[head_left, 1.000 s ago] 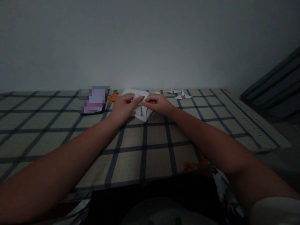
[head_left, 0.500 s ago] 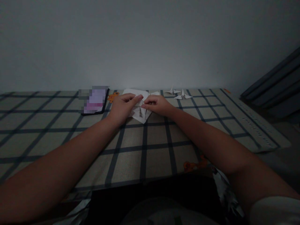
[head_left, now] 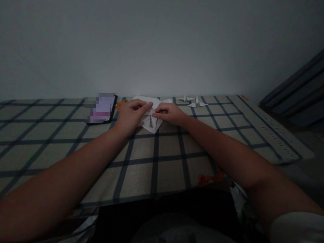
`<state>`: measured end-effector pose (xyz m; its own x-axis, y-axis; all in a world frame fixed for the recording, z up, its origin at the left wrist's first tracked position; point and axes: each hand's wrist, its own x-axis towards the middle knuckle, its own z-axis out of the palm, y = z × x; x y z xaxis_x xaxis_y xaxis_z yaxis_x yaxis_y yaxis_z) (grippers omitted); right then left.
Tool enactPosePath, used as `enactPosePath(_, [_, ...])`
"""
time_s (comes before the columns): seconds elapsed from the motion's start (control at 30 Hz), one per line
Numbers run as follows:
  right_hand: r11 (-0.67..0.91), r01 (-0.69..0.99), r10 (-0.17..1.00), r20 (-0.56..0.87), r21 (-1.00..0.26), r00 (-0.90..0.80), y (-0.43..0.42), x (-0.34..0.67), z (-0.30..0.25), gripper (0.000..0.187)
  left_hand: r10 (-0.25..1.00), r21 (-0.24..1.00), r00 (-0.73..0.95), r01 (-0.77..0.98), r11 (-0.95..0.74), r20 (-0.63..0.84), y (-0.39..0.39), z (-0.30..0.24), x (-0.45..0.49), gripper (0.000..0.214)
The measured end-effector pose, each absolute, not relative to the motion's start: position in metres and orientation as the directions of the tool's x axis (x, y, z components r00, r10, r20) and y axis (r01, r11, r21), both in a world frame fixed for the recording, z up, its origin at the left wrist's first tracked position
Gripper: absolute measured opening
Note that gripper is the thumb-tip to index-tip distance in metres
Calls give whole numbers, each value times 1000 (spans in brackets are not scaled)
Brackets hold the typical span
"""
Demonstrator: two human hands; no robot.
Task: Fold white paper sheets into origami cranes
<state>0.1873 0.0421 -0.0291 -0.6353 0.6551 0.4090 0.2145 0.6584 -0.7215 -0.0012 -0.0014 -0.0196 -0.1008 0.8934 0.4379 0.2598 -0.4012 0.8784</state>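
Observation:
Between my hands a small piece of folded white paper (head_left: 151, 113) is pinched upright, partly covered by my fingers. My left hand (head_left: 131, 114) closes thumb and forefinger on its left side. From the right, my right hand (head_left: 170, 113) grips it with thumb and fingertips. Under and around it lie white paper sheets (head_left: 154, 130), one pointing a corner toward me. Beyond my right hand stand two folded paper cranes, a nearer one (head_left: 198, 104) with spread wings and a farther one (head_left: 185, 99) close to the wall.
A phone (head_left: 102, 108) with a lit, partly blurred screen lies left of my hands. The checked cloth (head_left: 172, 168) covers the table and carries orange printed figures. A pale wall (head_left: 157, 47) rises behind it. Dark folded fabric (head_left: 298, 91) hangs at the right.
Both hands keep their pinch on the folded paper, with only a slight shift of the left fingers. The cranes and the phone stay in place.

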Motion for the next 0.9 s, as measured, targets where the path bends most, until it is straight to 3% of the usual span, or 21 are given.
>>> enactPosePath(0.27, [650, 183, 657, 423, -738, -624, 41, 185, -29, 36, 904, 894, -72, 198, -401, 422, 0, -22, -3, 35])
enactPosePath(0.5, [595, 149, 748, 476, -790, -463, 49, 187, -31, 38, 940, 938, 37, 59, -341, 339, -2, -21, 5, 43])
enactPosePath(0.7, [670, 201, 725, 571, -714, -385, 51, 189, -30, 34, 983, 985, 75, -21, -168, 170, -2, -23, 8, 45])
enactPosePath(0.9, [700, 255, 703, 579, -668, -414, 51, 190, -30, 27, 968, 973, 104, 6, -230, 229, 0, -26, 5, 36])
